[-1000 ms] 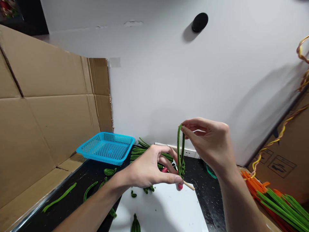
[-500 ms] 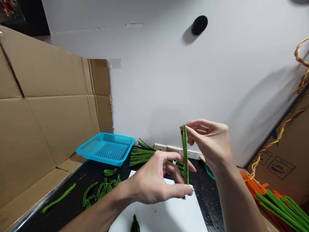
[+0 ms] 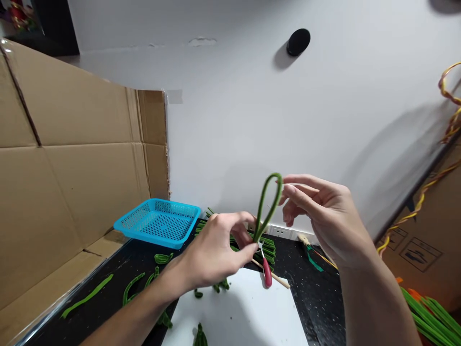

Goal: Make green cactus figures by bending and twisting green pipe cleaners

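Left hand: pinched shut on base of green pipe cleaner, looped upright. Right hand: open, fingertips at loop's top. Blue basket: left of loop.

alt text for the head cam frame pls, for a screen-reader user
The left hand pinches the base of a green pipe cleaner loop while the right hand touches its top with open fingers, above a white board and a blue basket.

Hands on looped green stem
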Tool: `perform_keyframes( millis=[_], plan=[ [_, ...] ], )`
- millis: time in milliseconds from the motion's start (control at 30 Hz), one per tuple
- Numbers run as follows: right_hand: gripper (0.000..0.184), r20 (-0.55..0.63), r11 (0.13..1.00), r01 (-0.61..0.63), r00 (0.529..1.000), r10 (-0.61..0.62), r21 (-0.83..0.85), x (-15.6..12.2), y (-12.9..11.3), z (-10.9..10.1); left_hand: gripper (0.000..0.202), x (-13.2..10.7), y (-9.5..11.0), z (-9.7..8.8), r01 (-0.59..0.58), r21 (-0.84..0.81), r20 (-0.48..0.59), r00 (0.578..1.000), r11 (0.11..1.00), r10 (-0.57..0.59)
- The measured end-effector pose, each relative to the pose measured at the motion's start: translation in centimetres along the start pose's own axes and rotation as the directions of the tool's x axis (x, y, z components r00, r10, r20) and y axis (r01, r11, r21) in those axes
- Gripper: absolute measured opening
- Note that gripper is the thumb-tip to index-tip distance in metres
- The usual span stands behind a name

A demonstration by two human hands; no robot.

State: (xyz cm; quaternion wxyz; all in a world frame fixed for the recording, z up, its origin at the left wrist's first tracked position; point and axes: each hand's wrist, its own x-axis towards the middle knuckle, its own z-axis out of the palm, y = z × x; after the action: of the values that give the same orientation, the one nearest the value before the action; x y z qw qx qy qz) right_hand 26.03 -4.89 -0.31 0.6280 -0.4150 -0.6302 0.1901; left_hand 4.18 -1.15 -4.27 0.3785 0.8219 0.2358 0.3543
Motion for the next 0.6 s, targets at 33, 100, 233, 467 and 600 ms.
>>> perform_keyframes(
  millis=[33,100,233,467,600],
  plan=[
    [0.025,0.033,1.000,0.002,0.999,-0.002,0.015,-0.1,-0.2,0.0,0.019,0.1,-0.1,-0.2,0.001,0.031,-0.026,1.000,1.000,0.000],
    [0.028,0.087,1.000,0.012,0.996,-0.014,0.026,-0.3,-0.7,0.1,0.015,0.2,-0.1,-0.5,0.001,0.063,-0.071,0.997,0.998,0.003],
    [0.028,0.204,1.000,0.007,0.979,-0.003,-0.015,-0.6,-1.4,0.5,0.005,0.3,0.1,-0.6,-0.006,0.151,-0.106,0.994,0.989,0.022],
    [0.026,0.464,0.981,-0.030,0.878,0.118,-0.193,-0.7,-0.9,0.8,0.010,0.1,-0.4,-0.2,-0.076,0.318,-0.112,0.987,0.945,0.118],
    [0.016,0.451,0.988,-0.029,0.888,0.095,-0.150,-0.5,-0.8,1.0,0.015,0.2,-0.3,-0.3,-0.093,0.250,-0.103,0.987,0.964,0.122]
  ],
)
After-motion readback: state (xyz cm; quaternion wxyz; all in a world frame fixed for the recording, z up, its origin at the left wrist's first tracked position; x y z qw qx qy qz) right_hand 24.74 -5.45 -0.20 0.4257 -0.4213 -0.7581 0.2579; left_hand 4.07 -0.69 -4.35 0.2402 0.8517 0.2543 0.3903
